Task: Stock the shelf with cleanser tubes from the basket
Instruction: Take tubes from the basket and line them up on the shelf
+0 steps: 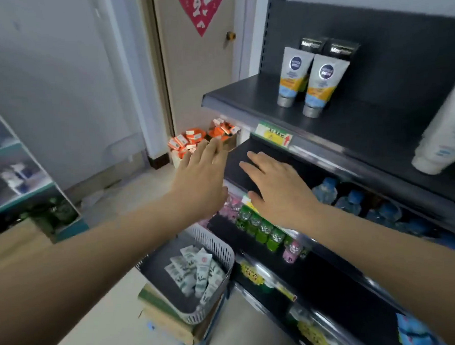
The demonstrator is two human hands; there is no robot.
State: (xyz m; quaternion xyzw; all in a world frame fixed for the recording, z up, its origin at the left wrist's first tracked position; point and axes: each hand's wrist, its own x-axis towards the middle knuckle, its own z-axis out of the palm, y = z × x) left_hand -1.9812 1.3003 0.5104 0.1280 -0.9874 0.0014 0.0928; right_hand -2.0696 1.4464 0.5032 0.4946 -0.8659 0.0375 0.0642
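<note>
While both hands hover empty, left hand (199,178) and right hand (279,193) spread flat before the shelf (349,130), cleanser tubes (197,272) lie heaped in the basket (219,245) below: step, likely between placements; next, reach down, grasp one.
</note>
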